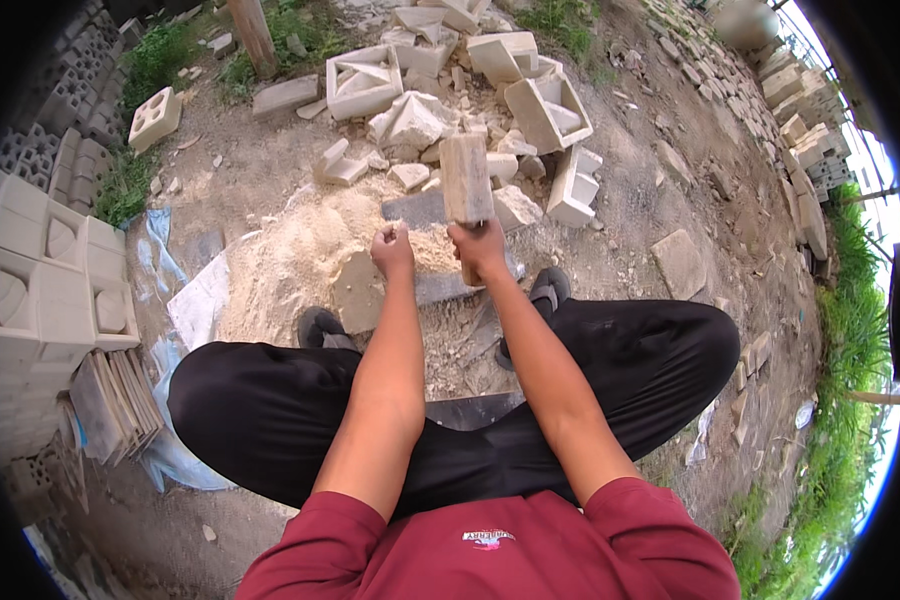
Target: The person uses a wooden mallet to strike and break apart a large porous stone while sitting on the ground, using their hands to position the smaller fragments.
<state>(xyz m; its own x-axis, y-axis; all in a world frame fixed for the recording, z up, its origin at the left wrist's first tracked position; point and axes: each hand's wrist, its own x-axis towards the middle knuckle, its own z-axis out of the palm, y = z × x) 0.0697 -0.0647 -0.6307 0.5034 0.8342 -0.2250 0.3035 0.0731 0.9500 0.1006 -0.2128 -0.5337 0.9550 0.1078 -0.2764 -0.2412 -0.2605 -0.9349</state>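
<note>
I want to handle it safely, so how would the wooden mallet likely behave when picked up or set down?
The wooden mallet is probably stiff, being thick wood. It likely feels top-heavy: its broad head extends beyond the right hand. Its flat-sided head should resist rolling.

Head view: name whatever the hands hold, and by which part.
The right hand grips a wooden mallet by its handle. Whether the closed left hand holds anything cannot be told.
</note>
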